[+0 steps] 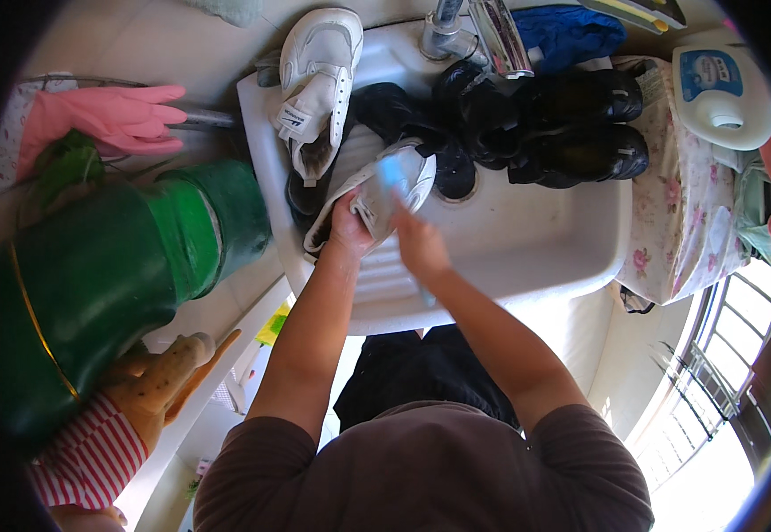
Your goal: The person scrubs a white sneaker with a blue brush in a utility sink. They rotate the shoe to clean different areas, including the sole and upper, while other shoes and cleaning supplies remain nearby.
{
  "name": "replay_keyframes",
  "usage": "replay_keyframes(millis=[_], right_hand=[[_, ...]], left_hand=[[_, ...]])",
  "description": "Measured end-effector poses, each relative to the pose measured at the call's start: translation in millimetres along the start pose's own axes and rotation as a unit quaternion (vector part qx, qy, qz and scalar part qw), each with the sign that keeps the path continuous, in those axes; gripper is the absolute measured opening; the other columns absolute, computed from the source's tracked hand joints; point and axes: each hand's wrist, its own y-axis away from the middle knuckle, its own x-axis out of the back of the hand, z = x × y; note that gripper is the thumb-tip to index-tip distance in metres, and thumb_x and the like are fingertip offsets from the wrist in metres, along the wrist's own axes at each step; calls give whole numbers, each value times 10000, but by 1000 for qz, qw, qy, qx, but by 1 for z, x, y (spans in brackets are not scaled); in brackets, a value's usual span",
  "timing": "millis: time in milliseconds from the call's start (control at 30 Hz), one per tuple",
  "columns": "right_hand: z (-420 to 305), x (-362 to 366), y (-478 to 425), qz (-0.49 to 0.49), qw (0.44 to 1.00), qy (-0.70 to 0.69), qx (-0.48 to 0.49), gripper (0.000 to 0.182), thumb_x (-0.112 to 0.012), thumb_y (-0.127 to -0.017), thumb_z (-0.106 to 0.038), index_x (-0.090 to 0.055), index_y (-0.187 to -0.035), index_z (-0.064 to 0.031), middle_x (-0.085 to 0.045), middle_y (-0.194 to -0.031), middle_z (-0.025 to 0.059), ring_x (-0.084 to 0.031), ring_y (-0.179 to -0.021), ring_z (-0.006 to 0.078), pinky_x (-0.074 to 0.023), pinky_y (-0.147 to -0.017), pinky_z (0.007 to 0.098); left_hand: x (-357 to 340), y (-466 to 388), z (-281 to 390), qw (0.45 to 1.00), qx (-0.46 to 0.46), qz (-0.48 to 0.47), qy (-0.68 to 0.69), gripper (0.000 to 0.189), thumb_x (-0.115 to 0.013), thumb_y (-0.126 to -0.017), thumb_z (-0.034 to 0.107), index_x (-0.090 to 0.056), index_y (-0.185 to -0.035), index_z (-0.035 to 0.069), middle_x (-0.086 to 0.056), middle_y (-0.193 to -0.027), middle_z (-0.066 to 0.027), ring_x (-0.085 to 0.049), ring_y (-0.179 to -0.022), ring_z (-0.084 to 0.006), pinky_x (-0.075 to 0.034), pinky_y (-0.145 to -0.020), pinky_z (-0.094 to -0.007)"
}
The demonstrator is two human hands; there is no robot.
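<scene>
My left hand grips a white sneaker over the ridged washboard part of a white ceramic sink. In my right hand is a light blue brush, blurred, its head over the toe and tongue area of that sneaker. Whether the bristles touch the shoe cannot be told. Another white sneaker lies at the sink's back left corner, toe towards the wall. Several black shoes stand across the back of the sink, some overlapping. A further dark shoe is partly hidden under the sneakers.
A metal faucet rises behind the sink, near a blue cloth. Left are a large green container and pink rubber gloves. A white detergent bottle and a flower-patterned cover border the right side.
</scene>
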Motion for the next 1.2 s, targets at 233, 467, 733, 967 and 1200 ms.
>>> replay_keyframes(millis=[233, 467, 733, 967, 1200], right_hand=[[1, 12, -2, -59, 991, 118, -3, 465, -464, -927, -241, -365, -1380, -272, -618, -725, 228, -583, -656, 456, -489, -606, 488], [-9, -10, 44, -74, 993, -13, 89, 477, -479, -929, -251, -352, -1386, -299, -614, -767, 241, -585, -674, 445, -491, -606, 475], [10, 3, 44, -59, 988, 28, 142, 468, -468, -935, -293, -343, -1386, -325, -598, -653, 183, -569, -546, 391, -476, -520, 449], [-40, -11, -8, -129, 964, 155, 176, 508, -489, -925, -293, -304, -1394, -361, -597, -643, 139, -592, -551, 325, -471, -507, 431], [18, 44, 30, -138, 967, 169, 129, 504, -506, -919, -255, -335, -1385, -342, -608, -671, 140, -606, -587, 323, -495, -565, 412]], left_hand=[[-3, -2, 1, 1000, -2, 24, 7, 531, -440, -835, 451, -548, -1176, 58, -595, -1141, -142, -567, -1049, -315, -428, -938, -447], [-11, 12, 10, 1000, 9, 14, -3, 521, -374, -863, 474, -547, -1196, 112, -579, -1151, -106, -527, -1089, -289, -407, -952, -434], [-24, 18, 6, 997, -16, 77, -7, 506, -381, -873, 445, -543, -1185, 81, -567, -1178, -102, -537, -1074, -274, -417, -943, -395], [-24, 10, 7, 1000, -9, 13, 3, 459, -360, -895, 373, -545, -1167, 53, -581, -1151, -119, -551, -1052, -271, -420, -938, -390], [-37, 14, 10, 1000, -4, -10, 24, 417, -340, -912, 309, -553, -1142, 34, -595, -1125, -130, -560, -1036, -278, -417, -938, -395]])
